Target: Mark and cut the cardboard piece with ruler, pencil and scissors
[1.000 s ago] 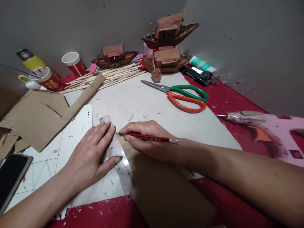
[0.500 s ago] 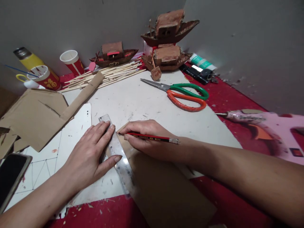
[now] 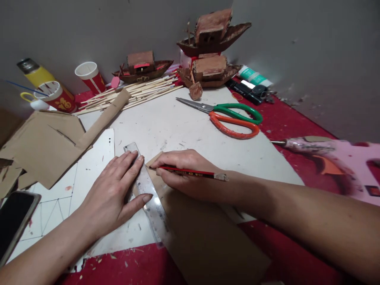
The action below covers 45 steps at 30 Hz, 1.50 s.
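Observation:
My left hand [image 3: 118, 186] lies spread over a clear plastic ruler [image 3: 152, 202], its fingertips and thumb pressing the ruler down. The ruler slants along the left edge of a piece of brown cardboard [image 3: 204, 241], covering part of it. In my right hand [image 3: 190, 170] is a red and black pencil [image 3: 190, 172], pinched between thumb and fingers. Its tip touches the cardboard close to the ruler's upper right edge, near my left fingertips.
Scissors [image 3: 219, 116] with green and orange handles lie beyond my hands. A pink glue gun [image 3: 341, 166] is at right, a phone [image 3: 18, 221] and cardboard pieces [image 3: 53, 142] at left. Model boats [image 3: 212, 35], wooden sticks [image 3: 133, 95] and paper cups [image 3: 90, 77] stand along the wall.
The pencil tip has shifted very slightly right and down beside the ruler. My left hand and the ruler stay in place.

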Tool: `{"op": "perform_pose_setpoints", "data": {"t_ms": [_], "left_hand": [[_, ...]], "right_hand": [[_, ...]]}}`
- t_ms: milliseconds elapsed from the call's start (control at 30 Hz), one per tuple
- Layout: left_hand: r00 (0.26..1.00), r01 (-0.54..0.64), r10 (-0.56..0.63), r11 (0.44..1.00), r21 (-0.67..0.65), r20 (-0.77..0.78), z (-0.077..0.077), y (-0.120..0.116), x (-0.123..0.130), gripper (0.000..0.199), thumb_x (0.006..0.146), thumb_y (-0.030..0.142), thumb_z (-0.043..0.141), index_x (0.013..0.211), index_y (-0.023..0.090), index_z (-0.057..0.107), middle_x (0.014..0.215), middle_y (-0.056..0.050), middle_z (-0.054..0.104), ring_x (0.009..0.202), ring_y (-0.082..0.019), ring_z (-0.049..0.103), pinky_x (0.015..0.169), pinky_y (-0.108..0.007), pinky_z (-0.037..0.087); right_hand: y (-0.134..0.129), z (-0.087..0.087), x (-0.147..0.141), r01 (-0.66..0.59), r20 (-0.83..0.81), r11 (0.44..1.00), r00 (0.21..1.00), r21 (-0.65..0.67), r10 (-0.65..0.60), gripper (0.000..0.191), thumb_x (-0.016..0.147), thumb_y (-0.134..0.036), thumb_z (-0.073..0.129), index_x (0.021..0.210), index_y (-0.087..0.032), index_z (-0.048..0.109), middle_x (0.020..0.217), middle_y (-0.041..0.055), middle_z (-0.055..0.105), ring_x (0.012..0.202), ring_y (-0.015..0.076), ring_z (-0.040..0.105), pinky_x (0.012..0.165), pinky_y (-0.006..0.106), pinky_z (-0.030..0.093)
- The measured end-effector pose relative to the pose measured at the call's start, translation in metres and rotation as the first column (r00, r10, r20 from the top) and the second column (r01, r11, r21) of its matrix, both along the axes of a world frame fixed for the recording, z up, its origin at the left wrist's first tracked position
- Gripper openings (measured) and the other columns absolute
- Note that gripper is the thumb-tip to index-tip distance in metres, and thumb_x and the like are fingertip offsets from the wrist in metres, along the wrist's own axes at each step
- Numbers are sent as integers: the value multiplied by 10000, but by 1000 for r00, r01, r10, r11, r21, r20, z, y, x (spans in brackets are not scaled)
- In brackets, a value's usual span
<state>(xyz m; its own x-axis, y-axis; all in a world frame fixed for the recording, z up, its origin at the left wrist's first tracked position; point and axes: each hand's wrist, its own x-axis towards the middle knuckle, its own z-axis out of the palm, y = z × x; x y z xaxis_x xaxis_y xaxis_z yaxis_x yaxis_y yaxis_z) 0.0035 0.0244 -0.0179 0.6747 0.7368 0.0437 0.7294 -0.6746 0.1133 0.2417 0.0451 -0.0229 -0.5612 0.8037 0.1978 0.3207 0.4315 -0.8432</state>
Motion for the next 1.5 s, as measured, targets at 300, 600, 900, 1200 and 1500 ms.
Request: {"op": "perform_pose_setpoints", "data": {"t_ms": [300,600,900,1200,1500], "left_hand": [[999,14,-14,1000,9,-31,-1,1,-4,772,937,551,501,1560,173,245,1580,-196,346,1441,-373,327,1148,-588,290],[999,30,-29,999,22,-36,4,2,-6,769,921,550,523,1547,189,260,1539,-210,394,1400,-391,378,1127,-610,296],[999,33,-31,996,82,-24,7,-1,-3,720,903,530,549,1475,132,368,1443,-243,487,1315,-415,464,1080,-633,331],[998,49,-46,997,59,-40,13,2,-9,751,858,541,611,1461,154,388,1454,-221,486,1344,-404,449,1108,-629,314],[998,40,-38,998,45,-43,11,1,-11,788,860,539,612,1494,146,359,1517,-212,435,1389,-401,408,1136,-610,303]], "right_hand": [[-5,12,-1,252,-120,958,956,-139,-269,182,841,-126,558,911,-174,718,771,-12,728,668,118,636,631,210,479],[-4,4,1,255,-202,966,949,48,-241,228,825,-77,595,946,-193,750,918,7,763,786,134,689,725,221,515],[-3,10,3,289,-230,957,929,-37,-289,208,824,-68,599,944,-155,746,898,12,763,810,138,691,736,211,520],[0,8,5,296,-241,952,921,-83,-307,195,835,-106,595,959,-156,736,861,3,749,744,127,661,686,215,503],[0,9,6,285,-241,956,925,-70,-294,193,839,-105,587,957,-157,732,873,0,751,772,128,667,716,217,502]]}}
